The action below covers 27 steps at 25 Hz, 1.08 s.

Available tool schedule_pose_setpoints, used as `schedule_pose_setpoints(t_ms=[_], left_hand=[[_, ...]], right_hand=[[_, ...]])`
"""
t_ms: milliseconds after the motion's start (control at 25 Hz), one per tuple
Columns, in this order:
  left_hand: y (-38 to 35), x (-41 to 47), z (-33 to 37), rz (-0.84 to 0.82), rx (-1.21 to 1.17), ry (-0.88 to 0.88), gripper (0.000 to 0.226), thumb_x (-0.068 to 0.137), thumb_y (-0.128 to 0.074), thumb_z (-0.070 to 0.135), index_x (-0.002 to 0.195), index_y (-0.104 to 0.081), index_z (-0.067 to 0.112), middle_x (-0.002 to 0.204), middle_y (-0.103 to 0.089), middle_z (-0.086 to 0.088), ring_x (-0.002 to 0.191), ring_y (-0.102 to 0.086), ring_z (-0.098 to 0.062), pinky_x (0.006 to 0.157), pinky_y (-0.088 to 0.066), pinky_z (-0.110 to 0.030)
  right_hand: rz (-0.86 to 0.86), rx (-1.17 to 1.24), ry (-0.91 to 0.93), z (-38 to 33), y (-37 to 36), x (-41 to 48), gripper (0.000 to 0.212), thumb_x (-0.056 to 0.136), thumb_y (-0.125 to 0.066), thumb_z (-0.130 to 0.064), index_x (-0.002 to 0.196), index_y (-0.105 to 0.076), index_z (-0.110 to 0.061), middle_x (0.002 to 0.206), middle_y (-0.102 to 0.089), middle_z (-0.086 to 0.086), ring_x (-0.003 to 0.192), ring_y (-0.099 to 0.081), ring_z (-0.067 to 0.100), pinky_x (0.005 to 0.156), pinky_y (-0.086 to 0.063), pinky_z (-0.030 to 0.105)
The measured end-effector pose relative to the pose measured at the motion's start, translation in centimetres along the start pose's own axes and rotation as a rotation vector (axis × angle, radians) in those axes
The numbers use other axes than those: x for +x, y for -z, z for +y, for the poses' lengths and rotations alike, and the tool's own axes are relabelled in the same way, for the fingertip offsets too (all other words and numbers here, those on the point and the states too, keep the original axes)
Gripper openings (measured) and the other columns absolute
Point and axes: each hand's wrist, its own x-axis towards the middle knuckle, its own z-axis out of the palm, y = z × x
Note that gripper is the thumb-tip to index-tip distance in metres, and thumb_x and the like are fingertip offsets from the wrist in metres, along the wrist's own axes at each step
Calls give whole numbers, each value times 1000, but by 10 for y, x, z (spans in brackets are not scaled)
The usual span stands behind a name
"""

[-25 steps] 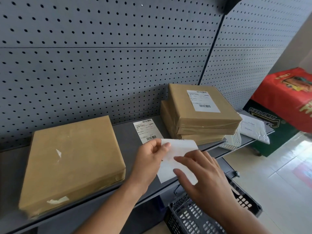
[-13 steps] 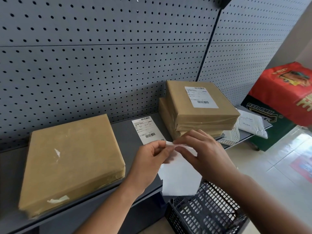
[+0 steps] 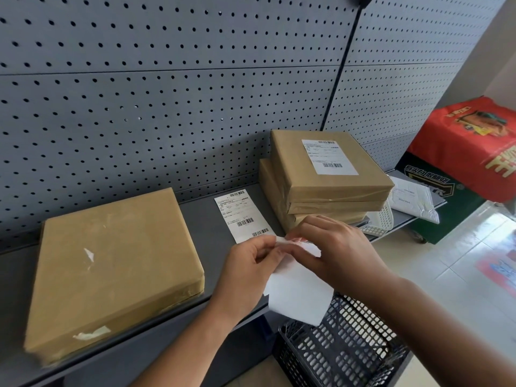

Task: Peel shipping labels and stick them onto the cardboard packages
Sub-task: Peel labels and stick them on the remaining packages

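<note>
Head view: label point(image 3: 298, 289) held off the shelf point(image 3: 201, 216) edge above a basket point(image 3: 346, 356), its top corner pinched by left hand point(image 3: 248, 272) and right hand point(image 3: 339, 252), fingers of both curled onto the paper. Bare package point(image 3: 111, 269) lies to the left, second label point(image 3: 243, 216) flat on the shelf, labelled stack point(image 3: 321, 177) behind the hands. Risks, as judged: an uneven pull may tear the thin paper or fold it onto its own glue, and a slipped pinch would drop it into the basket.
</note>
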Motion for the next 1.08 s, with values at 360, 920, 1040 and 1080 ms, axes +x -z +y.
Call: schedule_pose_setpoints(t_ms=[360, 920, 1040, 1080], left_hand=[[1, 0, -3, -24, 5, 1, 14, 97, -66, 21, 104, -78, 22, 95, -81, 4, 94, -75, -11, 86, -59, -28], [3, 2, -21, -25, -19, 120, 24, 97, -66, 12, 119, -67, 19, 98, -76, -19, 98, -70, -35, 84, -58, -32], [7, -1, -22, -61, 27, 137, 21, 98, -64, 11, 117, -68, 19, 93, -79, -9, 90, -74, -24, 75, -57, -20], [8, -3, -21, -64, 55, 143, 19, 98, -64, 12, 114, -68, 22, 89, -79, -4, 86, -74, -18, 73, -55, -17]], right_hand=[[0, -51, 29, 2, -4, 0, 18, 96, -57, -35, 95, -72, -26, 87, -68, -13, 81, -66, 12, 60, -45, 22], [-34, 163, -305, 18, -4, 25, 8, 94, -59, -26, 94, -66, -21, 79, -64, -12, 74, -64, 17, 70, -56, 42], [-20, 163, -388, 29, 4, 40, 13, 97, -56, -25, 98, -66, -17, 85, -66, -6, 76, -63, 19, 69, -51, 35], [-13, 155, -415, 34, 8, 45, 15, 98, -54, -25, 99, -66, -17, 88, -69, -4, 77, -64, 20, 70, -52, 35]])
